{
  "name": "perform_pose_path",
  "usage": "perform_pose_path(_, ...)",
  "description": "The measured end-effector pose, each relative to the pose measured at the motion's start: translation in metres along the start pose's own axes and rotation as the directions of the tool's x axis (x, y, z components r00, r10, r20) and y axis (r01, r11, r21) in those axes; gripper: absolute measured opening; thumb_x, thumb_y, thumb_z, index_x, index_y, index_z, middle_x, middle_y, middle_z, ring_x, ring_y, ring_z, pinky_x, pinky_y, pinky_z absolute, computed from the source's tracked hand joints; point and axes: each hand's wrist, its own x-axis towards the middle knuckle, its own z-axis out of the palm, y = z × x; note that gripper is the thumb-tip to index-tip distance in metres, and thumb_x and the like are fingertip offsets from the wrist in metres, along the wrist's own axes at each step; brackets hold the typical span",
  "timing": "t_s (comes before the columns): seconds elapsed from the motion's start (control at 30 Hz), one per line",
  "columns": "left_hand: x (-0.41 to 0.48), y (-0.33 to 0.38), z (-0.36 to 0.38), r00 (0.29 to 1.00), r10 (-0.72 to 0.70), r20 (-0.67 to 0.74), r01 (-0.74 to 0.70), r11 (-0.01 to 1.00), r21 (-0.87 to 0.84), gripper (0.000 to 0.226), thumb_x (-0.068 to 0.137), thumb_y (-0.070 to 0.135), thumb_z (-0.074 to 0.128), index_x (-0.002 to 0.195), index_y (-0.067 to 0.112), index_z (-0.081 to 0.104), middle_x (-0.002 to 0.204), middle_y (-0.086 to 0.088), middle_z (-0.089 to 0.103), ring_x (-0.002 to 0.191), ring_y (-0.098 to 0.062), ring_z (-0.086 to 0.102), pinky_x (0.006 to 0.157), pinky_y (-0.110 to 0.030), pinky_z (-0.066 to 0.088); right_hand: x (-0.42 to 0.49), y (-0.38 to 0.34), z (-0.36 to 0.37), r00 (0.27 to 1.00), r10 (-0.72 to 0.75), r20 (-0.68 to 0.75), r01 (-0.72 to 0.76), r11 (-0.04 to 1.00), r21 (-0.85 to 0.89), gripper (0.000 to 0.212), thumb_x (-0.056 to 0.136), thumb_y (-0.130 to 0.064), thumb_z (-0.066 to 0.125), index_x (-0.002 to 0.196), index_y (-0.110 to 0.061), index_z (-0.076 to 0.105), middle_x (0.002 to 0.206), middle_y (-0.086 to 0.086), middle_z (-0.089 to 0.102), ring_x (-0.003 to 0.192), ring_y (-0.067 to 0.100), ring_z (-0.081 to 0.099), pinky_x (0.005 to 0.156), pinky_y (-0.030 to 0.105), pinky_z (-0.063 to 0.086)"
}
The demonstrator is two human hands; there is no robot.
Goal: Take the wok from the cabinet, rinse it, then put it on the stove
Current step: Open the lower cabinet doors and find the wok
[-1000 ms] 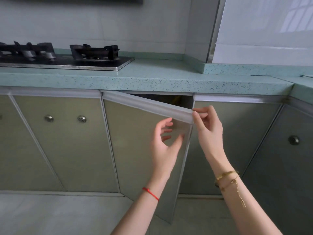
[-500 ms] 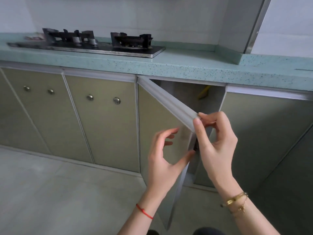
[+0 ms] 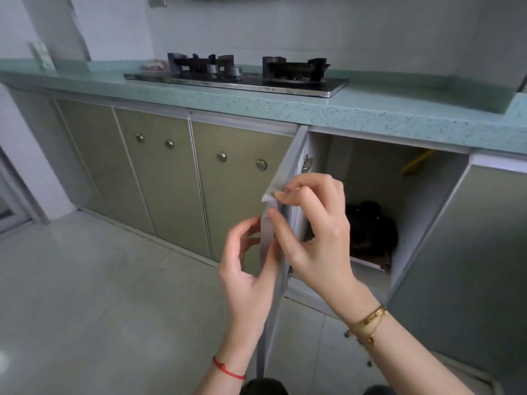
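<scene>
A cabinet door (image 3: 288, 172) under the counter stands swung wide, edge-on to me. My right hand (image 3: 316, 232) pinches its top corner between thumb and fingers. My left hand (image 3: 248, 266) is just left of the door's edge, thumb against it, fingers curled and apart. Inside the open cabinet (image 3: 422, 223) a dark, rounded wok (image 3: 370, 229) rests on the shelf, partly hidden behind my right hand. The gas stove (image 3: 239, 75) with two black burners sits on the green counter, up and left of the cabinet.
The speckled green countertop (image 3: 370, 112) runs across the view. Closed cabinet doors (image 3: 159, 178) with round knobs line the left; another closed door (image 3: 470, 266) is on the right. A yellow item (image 3: 416, 163) shows at the cabinet's back. Pale tiled floor (image 3: 99, 295) lies left.
The cabinet door has swung from barely ajar to wide open, showing the dark wok inside. Both hands followed the door's corner, and my view shifted right and lower.
</scene>
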Motion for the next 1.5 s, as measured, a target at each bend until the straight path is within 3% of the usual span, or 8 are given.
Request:
perform_pose_path(0.27, 0.036, -0.005, -0.035, 0.972, -0.133, -0.195, 0.104, 0.983, -0.151, 0.036, 0.090, -0.001, 0.064, 0.113, 0.027, 0.068, 0.118, 0.003, 0.072, 0.113, -0.015, 0.067, 0.093, -0.023, 0.049, 0.029, -0.011, 0.069, 0.987, -0.037, 0.159, 0.005, 0.981, 0.194, 0.013, 0.087, -0.016, 0.068, 0.093, -0.012, 0.058, 0.103, 0.001, 0.064, 0.101, 0.024, 0.058, 0.088, 0.043, 0.047)
perform_pose_path(0.6, 0.051, -0.005, -0.045, 0.932, -0.283, -0.225, 0.195, 0.917, -0.348, 0.033, 0.088, -0.001, 0.064, 0.117, 0.015, 0.070, 0.119, 0.000, 0.072, 0.114, -0.011, 0.066, 0.087, -0.015, 0.051, 0.039, -0.009, 0.095, 0.988, -0.003, 0.153, -0.036, 0.967, 0.253, 0.020, 0.084, -0.022, 0.072, 0.090, -0.016, 0.054, 0.101, -0.005, 0.062, 0.099, 0.019, 0.055, 0.091, 0.041, 0.044)
perform_pose_path(0.7, 0.046, -0.003, -0.043, 0.926, -0.238, -0.292, 0.157, 0.948, -0.276, 0.036, 0.088, -0.001, 0.065, 0.121, 0.014, 0.067, 0.123, 0.001, 0.070, 0.118, -0.012, 0.064, 0.097, -0.022, 0.050, 0.040, -0.009, 0.092, 0.985, 0.025, 0.170, -0.075, 0.953, 0.293, 0.020, 0.083, -0.022, 0.074, 0.092, -0.015, 0.058, 0.104, -0.007, 0.064, 0.102, 0.015, 0.056, 0.094, 0.039, 0.045)
perform_pose_path(0.8, 0.039, -0.001, -0.044, 0.928, -0.031, -0.371, 0.032, 0.999, -0.002, 0.033, 0.088, 0.004, 0.069, 0.118, 0.016, 0.066, 0.123, 0.003, 0.069, 0.120, -0.017, 0.062, 0.104, -0.028, 0.045, 0.036, -0.005, 0.086, 0.979, 0.062, 0.196, -0.131, 0.923, 0.362, 0.020, 0.085, -0.021, 0.074, 0.100, -0.014, 0.063, 0.110, -0.008, 0.067, 0.110, 0.012, 0.058, 0.098, 0.028, 0.044)
perform_pose_path(0.87, 0.037, 0.002, -0.045, 0.940, 0.071, -0.333, -0.051, 0.996, 0.069, 0.030, 0.088, 0.003, 0.068, 0.114, 0.017, 0.066, 0.118, -0.002, 0.070, 0.115, -0.023, 0.063, 0.100, -0.030, 0.046, 0.032, 0.000, 0.081, 0.973, 0.096, 0.209, -0.177, 0.893, 0.413, 0.021, 0.088, -0.018, 0.072, 0.107, -0.013, 0.065, 0.114, -0.008, 0.068, 0.114, 0.012, 0.060, 0.100, 0.023, 0.044)
perform_pose_path(0.97, 0.039, 0.008, -0.039, 0.965, 0.135, -0.227, -0.118, 0.989, 0.086, 0.027, 0.089, 0.005, 0.067, 0.112, 0.019, 0.066, 0.113, -0.004, 0.070, 0.108, -0.029, 0.066, 0.093, -0.031, 0.049, 0.028, 0.007, 0.073, 0.965, 0.170, 0.200, -0.248, 0.840, 0.483, 0.023, 0.091, -0.011, 0.067, 0.114, -0.010, 0.066, 0.118, -0.002, 0.068, 0.119, 0.018, 0.061, 0.105, 0.035, 0.047)
perform_pose_path(1.17, 0.041, 0.004, -0.001, 0.988, 0.135, 0.072, -0.137, 0.990, 0.019, 0.027, 0.092, 0.007, 0.065, 0.118, 0.013, 0.063, 0.120, 0.000, 0.068, 0.115, -0.029, 0.063, 0.096, -0.032, 0.049, 0.015, 0.039, 0.036, 0.947, 0.315, 0.068, -0.320, 0.895, 0.310, 0.018, 0.096, -0.015, 0.061, 0.113, -0.014, 0.068, 0.115, -0.009, 0.069, 0.113, 0.015, 0.062, 0.099, 0.029, 0.047)
perform_pose_path(1.5, 0.045, -0.044, 0.125, 0.840, -0.265, 0.473, 0.364, 0.922, -0.131, 0.029, 0.093, 0.015, 0.064, 0.121, 0.017, 0.066, 0.122, 0.009, 0.069, 0.115, -0.002, 0.063, 0.089, -0.009, 0.047, -0.012, 0.128, -0.076, 0.849, 0.488, -0.204, -0.515, 0.850, -0.112, 0.012, 0.093, -0.014, 0.063, 0.104, -0.018, 0.069, 0.104, -0.008, 0.070, 0.105, 0.012, 0.059, 0.094, 0.022, 0.047)
